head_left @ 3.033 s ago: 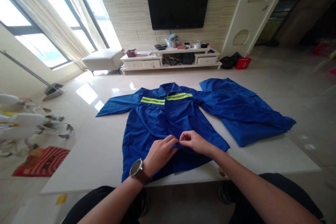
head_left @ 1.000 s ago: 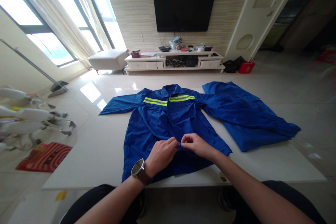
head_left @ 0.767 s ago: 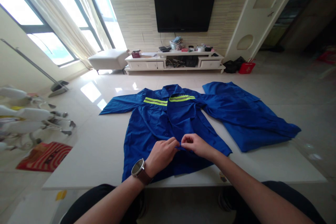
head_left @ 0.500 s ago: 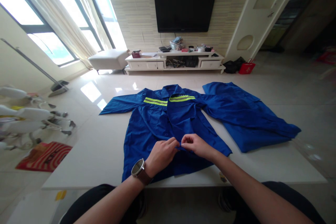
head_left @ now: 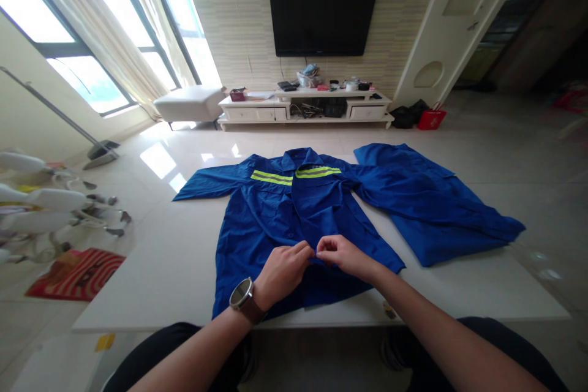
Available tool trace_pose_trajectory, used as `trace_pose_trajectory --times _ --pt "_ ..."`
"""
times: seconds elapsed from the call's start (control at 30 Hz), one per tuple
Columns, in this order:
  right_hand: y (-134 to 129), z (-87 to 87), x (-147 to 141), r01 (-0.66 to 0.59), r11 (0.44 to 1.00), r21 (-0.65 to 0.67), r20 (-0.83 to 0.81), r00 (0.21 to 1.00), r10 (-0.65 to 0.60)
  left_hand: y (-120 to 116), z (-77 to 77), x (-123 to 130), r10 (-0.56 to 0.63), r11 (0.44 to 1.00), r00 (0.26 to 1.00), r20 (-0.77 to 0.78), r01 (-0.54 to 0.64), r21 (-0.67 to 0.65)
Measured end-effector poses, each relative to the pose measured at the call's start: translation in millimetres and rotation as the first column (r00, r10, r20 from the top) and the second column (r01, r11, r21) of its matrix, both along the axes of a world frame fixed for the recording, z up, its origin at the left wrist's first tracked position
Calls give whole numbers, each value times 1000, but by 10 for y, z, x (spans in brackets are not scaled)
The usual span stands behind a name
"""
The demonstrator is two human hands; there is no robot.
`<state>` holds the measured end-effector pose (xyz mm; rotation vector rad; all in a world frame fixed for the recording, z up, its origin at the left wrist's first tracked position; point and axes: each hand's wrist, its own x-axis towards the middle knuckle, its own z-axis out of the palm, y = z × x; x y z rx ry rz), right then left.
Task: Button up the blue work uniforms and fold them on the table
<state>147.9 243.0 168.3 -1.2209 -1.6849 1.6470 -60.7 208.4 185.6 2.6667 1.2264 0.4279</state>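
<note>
A blue work jacket [head_left: 257, 239] with yellow-green reflective stripes lies spread out, collar at the far side, on a white table [head_left: 151, 269]. My left hand [head_left: 285, 266], with a watch on its wrist, pinches the jacket's front edge low on the body. Close beside it my right hand [head_left: 342, 255] pinches the same edge, fingertips almost meeting those of the left. What lies between the fingertips is too small to make out. Folded blue trousers [head_left: 427, 245] lie at the right, partly under the jacket's sleeve.
Beyond the table stands a white TV cabinet [head_left: 257, 113] holding small items, below a wall-mounted television [head_left: 324, 9]. A pale bench [head_left: 190, 102] is by the windows. At the left are a white chair-like object [head_left: 59, 199] and a red mat [head_left: 87, 272].
Almost nothing differs. Both hands keep their pinch on the jacket's front edge, and the view has shifted very slightly.
</note>
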Motion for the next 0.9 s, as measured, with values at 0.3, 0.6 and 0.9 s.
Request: trace_pose_trajectory --times 0.3,0.6,0.9 --pt "-6 22 -7 39 998 -43 -71 997 -42 -17 -7 21 44 999 998 52 -43 -17" --pt "-22 22 -11 25 999 -42 -66 997 -28 -1 -73 -5 -1 1000 998 63 1 5" --pt "-16 57 -13 30 999 -46 -74 997 -33 -2 -42 3 -6 999 993 121 2 33"
